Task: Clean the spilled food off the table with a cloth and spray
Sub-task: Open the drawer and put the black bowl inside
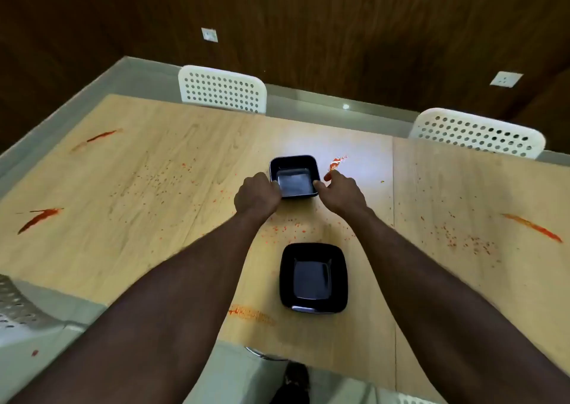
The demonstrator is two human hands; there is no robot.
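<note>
My left hand (257,198) curls its fingers (271,184) round the left rim of the far black dish (294,172). My right hand (337,192) pinches the right rim, thumb on the edge. Both are grasping it.

A red sauce smear (336,163) lies just beyond my right fingertips, beside the dish's right side; can't tell if a fingertip touches it. Red specks (287,227) scatter btwn my wrists and over the table (138,187) to the left & right. Long red-orange streaks, thin and tapered: two at the left (38,218), one at the right (532,227), and a paler, rubbed-out one (249,312) near the front edge.

The dish is square w/ rounded corners, glossy, flat-bottomed. A second black dish (313,277), same shape, sits nearer me btwn my forearms. The tabletop is pale wood-grain laminate in two panels w/ a seam. Two white perforated plastic chairs (222,88) stand at the far side.
</note>
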